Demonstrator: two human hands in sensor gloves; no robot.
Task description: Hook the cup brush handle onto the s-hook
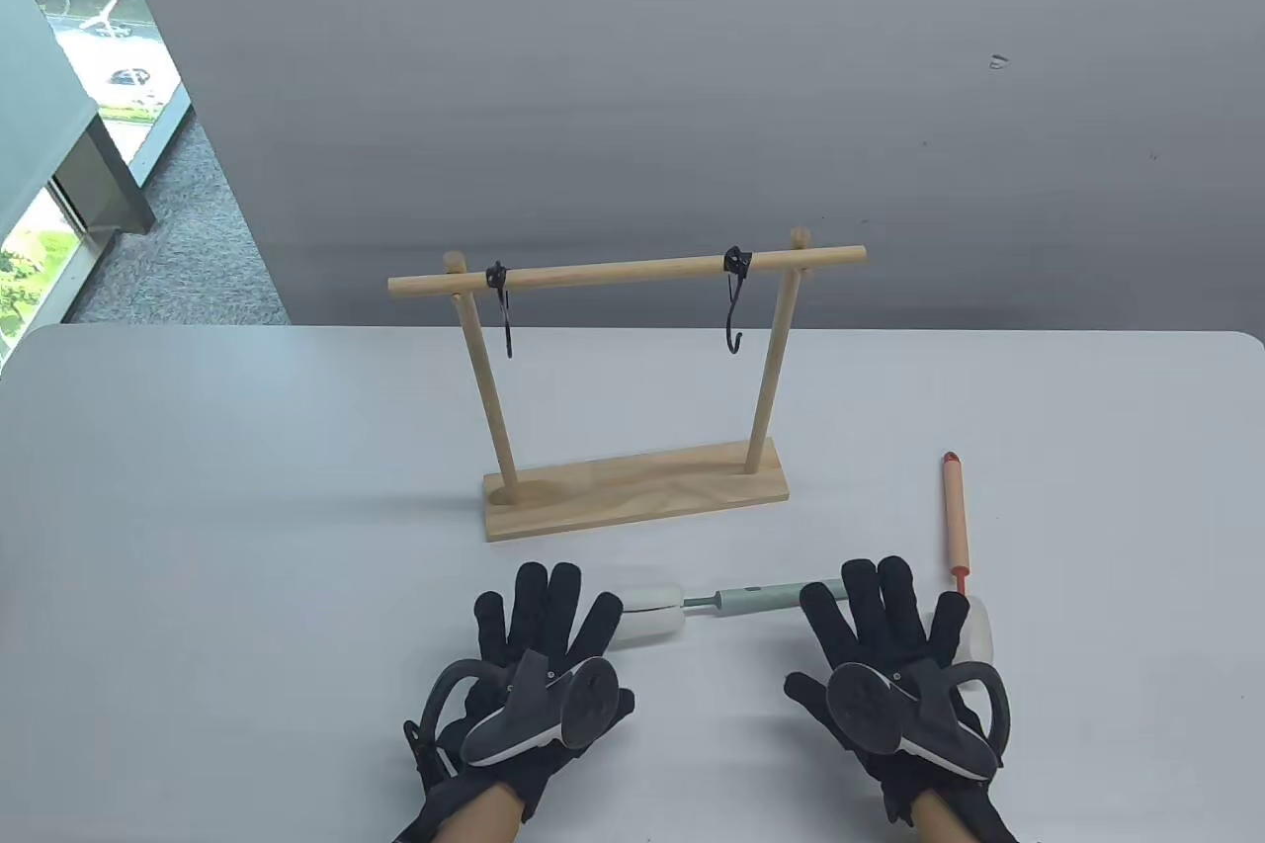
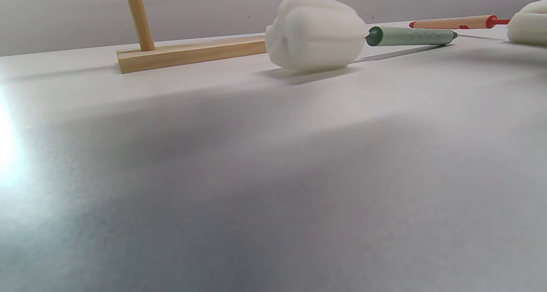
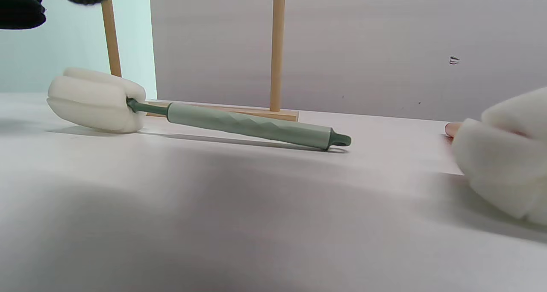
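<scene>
L hand [image 1: 529, 655] + R hand [image 1: 894, 650] flat on bench [image 1: 198, 487], fingers spread, holding nothing | green cup brush [image 1: 731, 602] lies btwn them, sponge left, handle loop under R fingertips, so R grabs | s-hook [image 1: 733, 304] on far rack [image 1: 632, 388] free | orange brush [image 1: 955, 512] right, spare

The pale grey, round-cornered table [image 1: 247, 507] carries a light wooden hanging rack [image 1: 632, 487] on a flat plank base. Nearer, a green-handled cup brush with a white sponge head [image 1: 761, 601] lies flat; a peach-handled, red-tipped sponge brush [image 1: 955, 512] lies to its right, apparently apart.
</scene>
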